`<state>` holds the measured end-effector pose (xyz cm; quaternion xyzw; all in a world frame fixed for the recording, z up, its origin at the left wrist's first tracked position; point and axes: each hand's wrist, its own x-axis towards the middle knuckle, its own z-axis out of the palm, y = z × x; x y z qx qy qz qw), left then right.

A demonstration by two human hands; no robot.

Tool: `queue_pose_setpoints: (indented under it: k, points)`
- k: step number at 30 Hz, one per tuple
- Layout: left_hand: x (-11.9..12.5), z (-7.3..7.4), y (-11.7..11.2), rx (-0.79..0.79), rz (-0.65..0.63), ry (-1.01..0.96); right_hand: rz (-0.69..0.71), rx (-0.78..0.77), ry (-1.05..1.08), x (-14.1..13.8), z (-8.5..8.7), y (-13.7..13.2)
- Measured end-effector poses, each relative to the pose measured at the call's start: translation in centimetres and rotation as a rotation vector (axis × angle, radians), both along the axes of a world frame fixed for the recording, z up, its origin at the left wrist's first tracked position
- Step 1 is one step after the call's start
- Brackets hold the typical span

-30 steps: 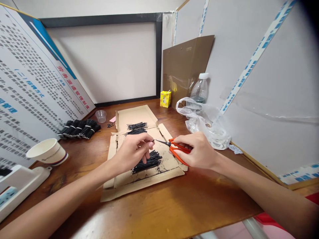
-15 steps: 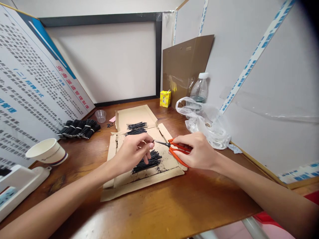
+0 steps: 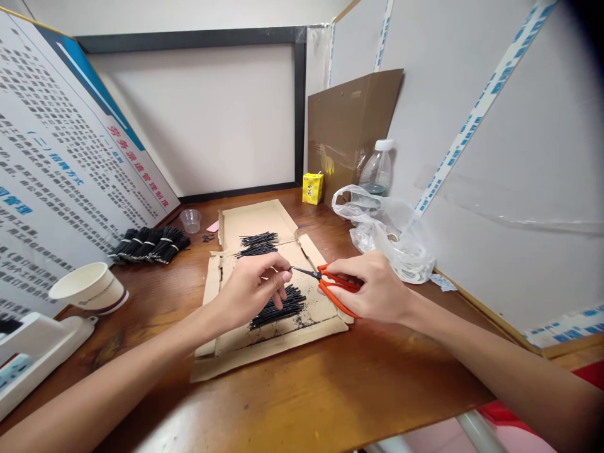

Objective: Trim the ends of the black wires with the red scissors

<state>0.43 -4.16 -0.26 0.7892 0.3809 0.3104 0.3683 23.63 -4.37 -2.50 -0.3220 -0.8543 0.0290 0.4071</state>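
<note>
Wooden desk, cardboard under both hands. Right hand grips orange snips, tips at left hand, fingers pinched; pinched item too small to tell. Black sticks beneath left.

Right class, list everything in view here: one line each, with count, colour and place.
cardboard: one, tan, flattened, mid-table
loose black strands: two piles, on the cardboard, near and far
bundled strands: one row, black, left of the cardboard
paper cup: one, white, left edge
plastic cup: one, clear, back left
drink carton: one, yellow, back
bottle: one, clear, white cap, back right
plastic bag: one, clear, right
paper bag: one, brown, leaning on the wall
table: one, brown wood
scissors: one, orange handles, in the right hand
left hand: fingers pinched at the blade tip
right hand: gripping the scissors
</note>
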Motion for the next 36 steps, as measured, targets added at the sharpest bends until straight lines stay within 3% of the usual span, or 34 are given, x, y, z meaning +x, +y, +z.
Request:
queue_pose_setpoints:
  k: [14, 27, 36]
  points:
    - [-0.18, 0.01, 0.06, 0.072, -0.018, 0.02, -0.017, 0.091, -0.018, 0.15, -0.14, 0.0]
    - [-0.1, -0.01, -0.06, 0.069, -0.016, 0.026, 0.007, 0.026, 0.006, -0.03, 0.06, -0.16]
    - [-0.04, 0.11, 0.05, 0.102, -0.03, 0.038, -0.021, 0.086, -0.028, 0.12, 0.02, -0.11]
